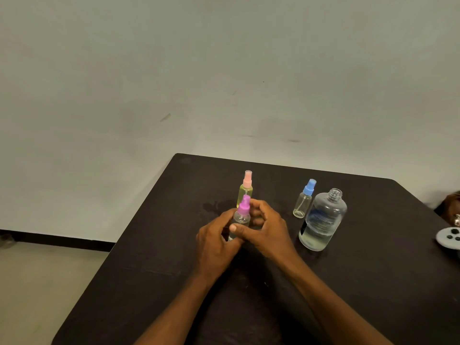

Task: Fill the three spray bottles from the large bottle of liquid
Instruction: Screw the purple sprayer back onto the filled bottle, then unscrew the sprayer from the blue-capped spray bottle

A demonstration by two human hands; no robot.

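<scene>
Both hands wrap a small clear spray bottle with a purple spray top standing mid-table. My left hand grips its lower body, and my right hand closes around it from the right, thumb across the front. Right behind it stands a spray bottle with a pink top, holding yellowish liquid. To the right, a spray bottle with a blue top looks empty. The large clear bottle, uncapped, stands beside it with liquid in its lower third.
The dark table ends at its left edge and far edge near the pale wall. A wet patch darkens the surface left of the bottles. A white round object with dark pieces lies at the right edge.
</scene>
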